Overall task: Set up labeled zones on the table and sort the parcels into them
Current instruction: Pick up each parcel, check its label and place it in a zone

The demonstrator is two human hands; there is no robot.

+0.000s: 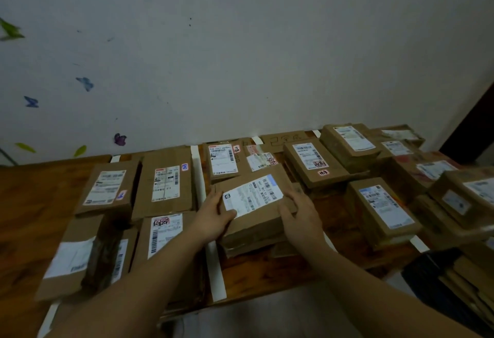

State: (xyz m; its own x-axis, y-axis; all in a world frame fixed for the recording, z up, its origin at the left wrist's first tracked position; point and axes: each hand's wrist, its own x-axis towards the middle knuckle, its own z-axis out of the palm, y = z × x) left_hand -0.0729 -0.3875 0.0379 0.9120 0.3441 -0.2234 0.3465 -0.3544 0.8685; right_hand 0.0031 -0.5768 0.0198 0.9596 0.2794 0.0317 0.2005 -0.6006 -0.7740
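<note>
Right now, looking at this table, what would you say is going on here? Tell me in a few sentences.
A person is sorting cardboard parcels on a wooden table divided into zones by white tape strips. The left hand and right hand grip the sides of one labelled parcel at the top of a pile in the middle zone. Other parcels lie in the zones on either side.

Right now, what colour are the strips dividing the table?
White strips, seen in the head view.
</note>
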